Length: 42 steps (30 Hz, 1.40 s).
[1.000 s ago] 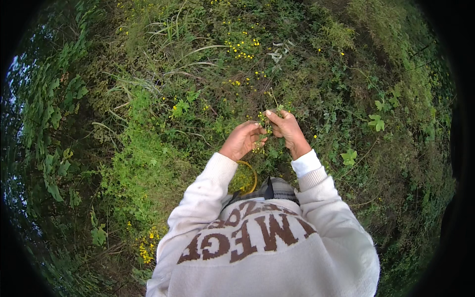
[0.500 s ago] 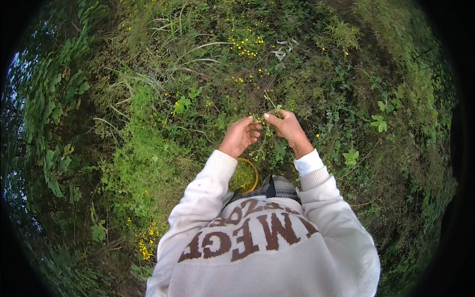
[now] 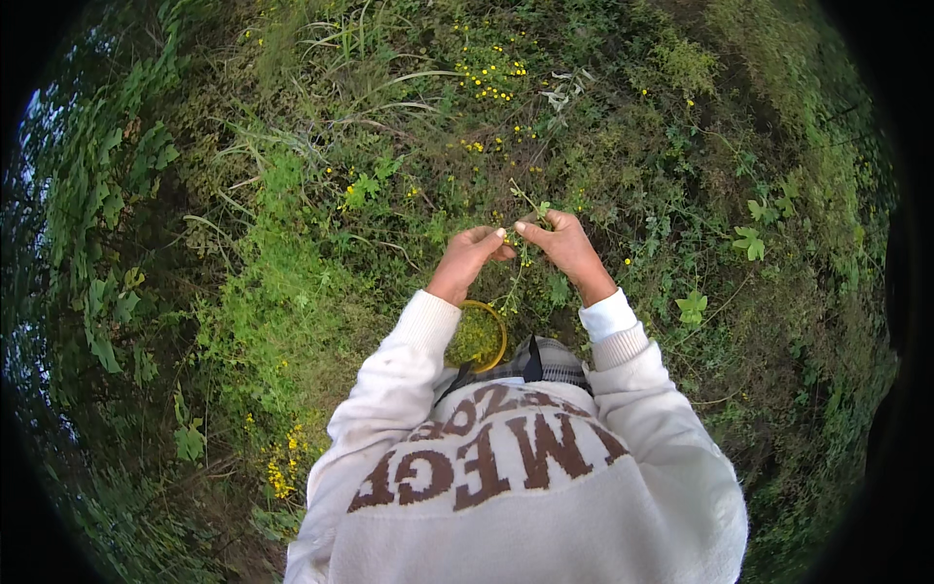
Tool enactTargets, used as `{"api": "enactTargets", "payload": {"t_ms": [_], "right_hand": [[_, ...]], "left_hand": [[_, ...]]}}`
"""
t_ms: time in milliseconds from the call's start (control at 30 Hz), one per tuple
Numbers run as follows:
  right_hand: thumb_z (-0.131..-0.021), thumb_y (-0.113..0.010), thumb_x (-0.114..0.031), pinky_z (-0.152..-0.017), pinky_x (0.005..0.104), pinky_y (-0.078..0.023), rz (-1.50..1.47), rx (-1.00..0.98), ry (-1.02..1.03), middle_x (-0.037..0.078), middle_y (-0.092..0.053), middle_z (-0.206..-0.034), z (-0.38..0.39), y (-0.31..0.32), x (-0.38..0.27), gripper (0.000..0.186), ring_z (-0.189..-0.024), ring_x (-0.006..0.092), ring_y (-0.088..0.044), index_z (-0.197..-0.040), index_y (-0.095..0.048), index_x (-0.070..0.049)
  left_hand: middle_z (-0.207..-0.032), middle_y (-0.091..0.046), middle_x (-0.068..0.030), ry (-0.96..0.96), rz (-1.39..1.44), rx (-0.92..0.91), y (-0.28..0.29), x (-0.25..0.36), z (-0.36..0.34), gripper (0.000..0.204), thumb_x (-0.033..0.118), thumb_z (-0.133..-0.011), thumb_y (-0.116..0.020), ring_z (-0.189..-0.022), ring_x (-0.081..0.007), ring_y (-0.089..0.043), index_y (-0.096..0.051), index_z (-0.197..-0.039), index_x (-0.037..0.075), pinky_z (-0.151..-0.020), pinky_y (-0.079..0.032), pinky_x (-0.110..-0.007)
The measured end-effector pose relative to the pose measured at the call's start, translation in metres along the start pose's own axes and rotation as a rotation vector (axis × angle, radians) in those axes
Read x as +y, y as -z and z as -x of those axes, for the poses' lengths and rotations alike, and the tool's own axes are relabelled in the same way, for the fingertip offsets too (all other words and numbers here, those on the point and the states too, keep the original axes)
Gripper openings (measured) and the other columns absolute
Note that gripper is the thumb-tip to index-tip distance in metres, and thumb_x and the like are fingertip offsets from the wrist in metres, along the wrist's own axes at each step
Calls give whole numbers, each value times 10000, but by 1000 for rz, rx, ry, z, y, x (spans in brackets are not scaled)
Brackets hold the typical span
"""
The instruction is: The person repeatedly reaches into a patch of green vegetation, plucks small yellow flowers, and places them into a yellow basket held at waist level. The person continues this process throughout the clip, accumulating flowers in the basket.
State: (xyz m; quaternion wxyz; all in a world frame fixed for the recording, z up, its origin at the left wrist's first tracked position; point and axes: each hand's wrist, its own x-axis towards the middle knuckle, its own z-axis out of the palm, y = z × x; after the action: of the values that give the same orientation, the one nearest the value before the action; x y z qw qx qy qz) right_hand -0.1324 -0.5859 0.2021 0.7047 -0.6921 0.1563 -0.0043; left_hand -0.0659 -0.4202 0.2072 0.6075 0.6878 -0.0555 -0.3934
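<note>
My right hand [image 3: 569, 253], in the middle of the head view, grips a thin green sprig [image 3: 527, 200] between thumb and fingers. The sprig has small leaves and yellowish buds, and its lower part dangles between my hands. My left hand [image 3: 467, 261] is closed just beside it, thumb and fingers pinched at the buds, though what is between the fingertips is partly hidden. Below my hands is a round yellow container [image 3: 501, 336] holding yellow-green plant bits, partly hidden by my left sleeve and clothing.
Dense undergrowth surrounds me, with yellow flower clusters [image 3: 491, 73] ahead and more flowers [image 3: 284, 462] at lower left. Long grass blades [image 3: 409, 105] arch ahead, broad-leaved plants [image 3: 749, 243] stand at right, and leafy growth [image 3: 117, 234] rises at far left.
My left hand has shifted slightly and its fingers have drawn closer to the thumb at the sprig. The sprig's top has dipped a little; my right hand still holds it.
</note>
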Motion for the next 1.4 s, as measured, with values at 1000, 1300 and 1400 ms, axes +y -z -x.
{"api": "enactTargets", "payload": {"t_ms": [1000,1300,1400], "right_hand": [[-776,-666,-311,-584,366,-448,318,231,34,201,-574,-649,-18,-10,39,430,-608,188,-550,-815,-578,108],[-809,-672,-222,-606,226,-386,8,196,-146,-6,-583,-706,-5,0,37,220,-636,71,-470,-857,-637,-11],[-800,-685,-236,-580,221,-377,-5,165,-165,2,-600,-714,-7,-11,32,236,-618,66,-470,-876,-636,-17]], "left_hand": [[-851,-613,-208,-256,-567,176,-3,-31,2,330,258,-901,-460,-808,-348,-600,-506,-1071,-21,-711,-443,-417],[-796,-586,-175,18,-1026,316,59,-130,67,322,252,-886,-503,-728,-308,-576,-508,-1060,-19,-702,-452,-380],[-880,-621,-144,-111,-928,417,55,-129,71,300,250,-893,-507,-775,-265,-588,-569,-1058,6,-736,-465,-345]]}}
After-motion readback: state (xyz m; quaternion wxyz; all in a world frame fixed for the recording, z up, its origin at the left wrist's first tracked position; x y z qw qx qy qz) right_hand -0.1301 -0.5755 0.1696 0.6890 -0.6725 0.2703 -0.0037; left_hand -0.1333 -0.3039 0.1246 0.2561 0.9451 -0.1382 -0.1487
